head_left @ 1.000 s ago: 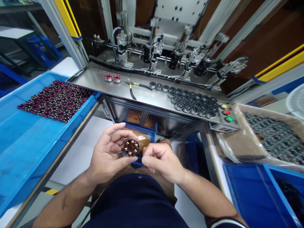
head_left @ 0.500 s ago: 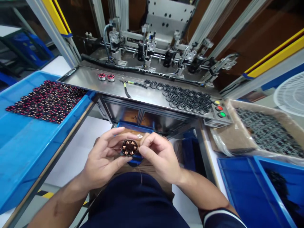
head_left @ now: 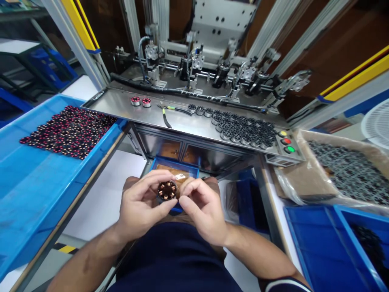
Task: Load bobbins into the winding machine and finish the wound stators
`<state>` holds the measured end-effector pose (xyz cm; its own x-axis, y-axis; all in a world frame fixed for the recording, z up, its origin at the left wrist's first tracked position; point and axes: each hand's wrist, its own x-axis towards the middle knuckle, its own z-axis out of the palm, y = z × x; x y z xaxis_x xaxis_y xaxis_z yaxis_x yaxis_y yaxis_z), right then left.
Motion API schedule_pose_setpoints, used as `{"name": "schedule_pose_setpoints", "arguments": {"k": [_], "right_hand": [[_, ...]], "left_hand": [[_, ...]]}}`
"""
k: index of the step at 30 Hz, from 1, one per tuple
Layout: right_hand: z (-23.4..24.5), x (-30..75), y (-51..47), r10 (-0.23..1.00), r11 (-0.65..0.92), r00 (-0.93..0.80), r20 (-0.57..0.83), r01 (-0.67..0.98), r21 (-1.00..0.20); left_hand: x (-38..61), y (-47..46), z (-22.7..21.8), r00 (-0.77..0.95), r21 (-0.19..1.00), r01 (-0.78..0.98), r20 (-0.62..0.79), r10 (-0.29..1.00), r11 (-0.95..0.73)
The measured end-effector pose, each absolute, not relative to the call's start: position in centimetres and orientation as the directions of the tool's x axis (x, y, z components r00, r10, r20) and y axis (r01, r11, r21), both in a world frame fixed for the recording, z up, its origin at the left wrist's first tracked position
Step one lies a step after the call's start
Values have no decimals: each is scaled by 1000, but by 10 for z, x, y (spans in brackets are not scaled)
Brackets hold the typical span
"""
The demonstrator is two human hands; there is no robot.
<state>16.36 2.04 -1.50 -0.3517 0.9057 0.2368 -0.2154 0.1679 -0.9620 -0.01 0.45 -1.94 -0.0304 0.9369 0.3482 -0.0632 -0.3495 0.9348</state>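
Above the lap, near the middle of the view, a short round ring with a black rim and copper-wire coils (head_left: 167, 190) sits between the person's bare hands. The left hand (head_left: 138, 205) is partly open in a wide curve and grasps the ring: the thumb presses along its lower edge, the forefinger arches over the top, and the other fingers bend behind, largely hidden. The right hand (head_left: 205, 207) is half curled, with thumb and forefinger tips brought close together just beside the ring's right edge; whether they pinch a thin wire there, I cannot tell.

The ring's coiled face looks up toward the head camera, its copper windings set in a circle about a dark centre. Its axis runs up out of the hands, leaning slightly, so that a strip of the outer side wall shows at the lower left. The ring lies at the left hand's fingertips, to the right of that palm and left of the right thumb.

Beneath and beyond both hands stands a blue plastic bin (head_left: 178, 163) with brown contents. Farther forward, a pair of pliers with black and yellow-green handles (head_left: 164, 110) rests on a brushed steel shelf (head_left: 117, 104).
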Motion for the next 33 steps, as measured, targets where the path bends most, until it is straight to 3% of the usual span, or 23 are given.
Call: {"name": "schedule_pose_setpoints", "arguments": {"k": [3, 7, 13, 20, 25, 33], "right_hand": [[-14, 161, 22, 886, 166, -379, 268, -280, -946], [-13, 154, 20, 905, 109, -357, 231, -331, -937], [-20, 149, 16, 954, 41, -271, 130, -310, -950], [-12, 154, 22, 897, 356, -214, 387, -169, -919], [-7, 149, 23, 957, 225, -138, 254, -191, -955], [-15, 152, 20, 940, 95, -278, 198, -342, -935]], "left_hand": [[0, -2, -21, -60, 903, 39, 429, 901, -427], [-2, -4, -22, -30, 849, 51, 528, 849, -526], [-4, -1, -19, -56, 869, 4, 494, 868, -495], [-6, -1, -26, -15, 844, 100, 531, 847, -528], [-5, -2, -23, -30, 861, 49, 507, 861, -506], [-7, 2, -10, -111, 929, -84, 350, 930, -360]]}}
